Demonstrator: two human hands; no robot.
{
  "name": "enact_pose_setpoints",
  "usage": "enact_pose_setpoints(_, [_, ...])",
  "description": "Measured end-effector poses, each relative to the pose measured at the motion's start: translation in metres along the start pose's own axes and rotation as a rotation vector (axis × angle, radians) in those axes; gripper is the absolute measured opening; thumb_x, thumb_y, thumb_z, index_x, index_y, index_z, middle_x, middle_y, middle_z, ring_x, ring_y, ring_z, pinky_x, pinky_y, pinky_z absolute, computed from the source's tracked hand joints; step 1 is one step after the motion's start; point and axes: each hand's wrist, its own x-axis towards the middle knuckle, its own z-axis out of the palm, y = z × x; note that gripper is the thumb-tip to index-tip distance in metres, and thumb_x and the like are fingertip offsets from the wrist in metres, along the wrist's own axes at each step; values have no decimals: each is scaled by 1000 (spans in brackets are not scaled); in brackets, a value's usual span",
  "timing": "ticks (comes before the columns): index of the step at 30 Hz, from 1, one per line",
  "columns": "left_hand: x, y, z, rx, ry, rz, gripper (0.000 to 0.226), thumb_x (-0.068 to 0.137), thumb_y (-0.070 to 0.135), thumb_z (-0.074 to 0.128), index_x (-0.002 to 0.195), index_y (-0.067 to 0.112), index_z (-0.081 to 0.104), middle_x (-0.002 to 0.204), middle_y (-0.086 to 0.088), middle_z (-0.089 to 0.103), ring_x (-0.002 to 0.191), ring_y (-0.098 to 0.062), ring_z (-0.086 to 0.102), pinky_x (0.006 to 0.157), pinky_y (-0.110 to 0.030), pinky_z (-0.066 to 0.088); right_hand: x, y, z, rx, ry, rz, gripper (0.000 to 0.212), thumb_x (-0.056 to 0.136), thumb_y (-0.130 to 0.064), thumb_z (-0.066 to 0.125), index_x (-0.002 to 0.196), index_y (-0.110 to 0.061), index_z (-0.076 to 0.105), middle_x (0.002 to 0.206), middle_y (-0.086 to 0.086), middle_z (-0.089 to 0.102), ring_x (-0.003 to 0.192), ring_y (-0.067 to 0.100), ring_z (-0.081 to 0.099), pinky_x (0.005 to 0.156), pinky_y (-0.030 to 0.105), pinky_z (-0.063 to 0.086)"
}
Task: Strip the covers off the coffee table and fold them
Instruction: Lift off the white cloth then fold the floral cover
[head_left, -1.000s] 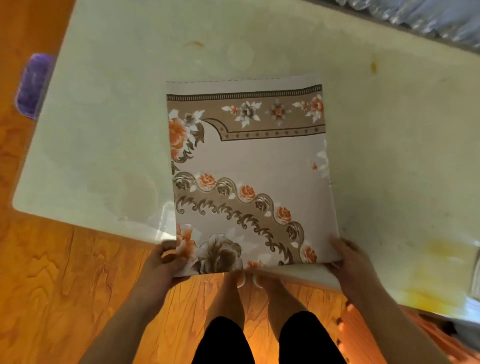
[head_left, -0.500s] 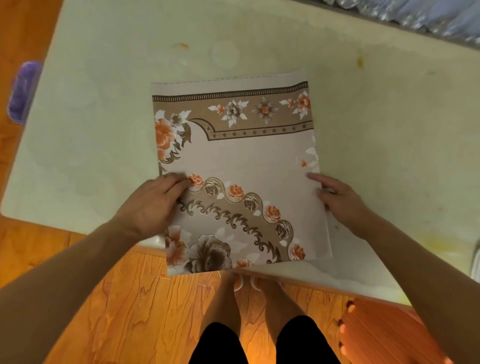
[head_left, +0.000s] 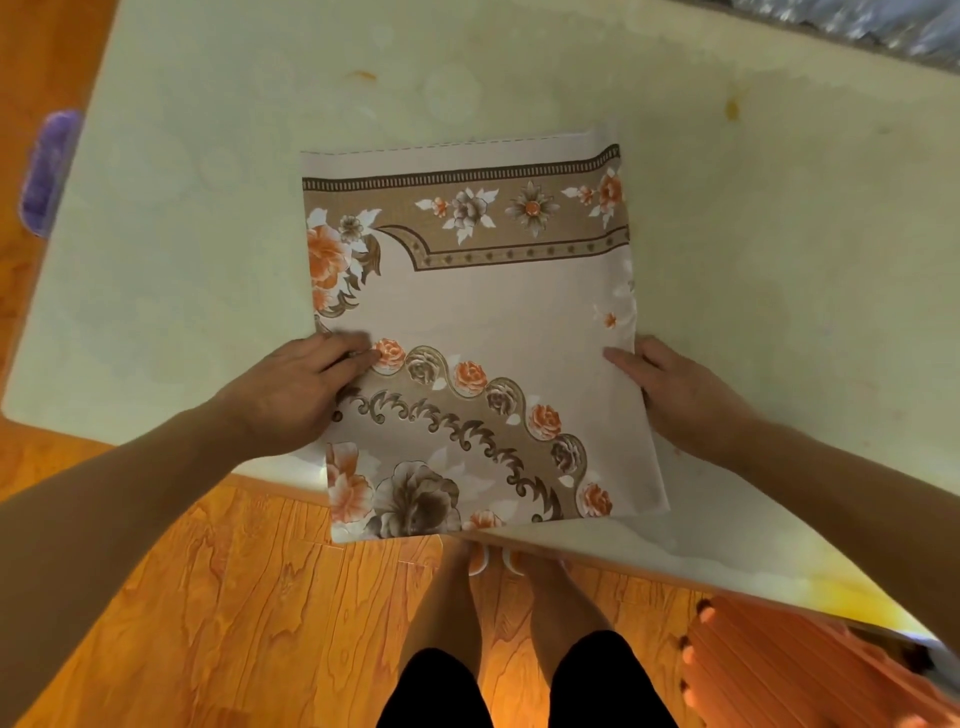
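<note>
Floral cover (head_left: 483, 322) lies lengthwise toward person.

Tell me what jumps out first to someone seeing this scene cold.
The folded floral cover lies mid-table, its near edge hanging over the pale coffee table. The left hand rests flat on its left edge, and the right hand touches its right edge. Below lies orange wood-grain floor.
</note>
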Motion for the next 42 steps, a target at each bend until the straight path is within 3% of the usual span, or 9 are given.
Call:
enact_pose_setpoints(8, [-4, 0, 9, 30, 6, -29, 63, 91, 22, 55, 152, 8, 41, 153, -16, 43, 137, -36, 44, 115, -49, 39, 9, 15, -11, -574, 40, -402, 61, 97, -30, 43, 153, -9, 34, 161, 21, 26, 150, 39, 18, 124, 51, 11])
enact_pose_setpoints(16, [-15, -5, 15, 27, -34, -11, 90, 78, 6, 73, 158, 13, 30, 162, -5, 29, 147, -31, 32, 121, -43, 31, 27, 24, -23, -508, -163, -512, 65, 91, -44, 54, 149, -16, 46, 159, 15, 34, 149, 31, 27, 119, 40, 23])
enact_pose_setpoints(19, [-22, -15, 11, -25, -61, 41, 80, 94, 33, 61, 160, 16, 20, 165, 0, 21, 153, -24, 23, 125, -38, 22, 37, 34, -34, -150, -30, -226, 52, 86, -40, 68, 130, -12, 67, 139, 6, 59, 130, 19, 54, 110, 30, 41])
enact_pose_setpoints(22, [-19, -11, -4, -311, -49, 17, 64, 98, 48, 49, 155, 22, 35, 159, 0, 39, 147, -16, 37, 121, -26, 26, 64, 59, -39, 379, -167, 154, 37, 88, -46, 75, 111, -18, 71, 111, 10, 70, 104, 32, 67, 90, 50, 54])
enact_pose_setpoints(27, [7, 3, -20, -1106, 139, -700, 20, 100, 41, 60, 113, 25, 65, 109, 11, 69, 98, -9, 63, 89, -28, 45, 94, 6, -62, 783, 25, 459, 40, 97, -52, 55, 95, -16, 71, 84, 1, 75, 71, 16, 71, 62, 26, 55])
enact_pose_setpoints(29, [28, 2, -20, -1132, 275, -921, 26, 104, 36, 52, 93, 14, 60, 92, -1, 66, 84, -22, 59, 74, -32, 41, 94, 3, -52, 801, 142, 490, 33, 96, -49, 60, 93, -18, 70, 83, -2, 72, 67, 15, 66, 57, 25, 49])
enact_pose_setpoints(33, [63, -1, -14, -1000, 284, -1163, 26, 103, 25, 48, 112, 8, 66, 111, -15, 71, 104, -38, 64, 93, -42, 50, 89, 1, -25, 699, 363, 645, 28, 97, -38, 58, 89, -13, 67, 80, 6, 70, 71, 30, 67, 63, 37, 54])
enact_pose_setpoints(37, [66, 3, -9, -883, 326, -1197, 26, 104, 28, 42, 109, 11, 61, 110, -15, 68, 102, -37, 62, 92, -45, 49, 92, -15, -21, 406, 445, 669, 24, 104, -31, 45, 99, -12, 58, 84, 11, 60, 88, 36, 60, 68, 33, 31])
enact_pose_setpoints(42, [56, 3, -3, -856, 412, -1141, 29, 106, 33, 38, 95, 12, 53, 97, -14, 65, 93, -38, 59, 78, -41, 43, 114, -22, -28, 219, 405, 728, 29, 106, -35, 36, 107, -10, 51, 96, 26, 64, 89, 46, 60, 69, 41, 41])
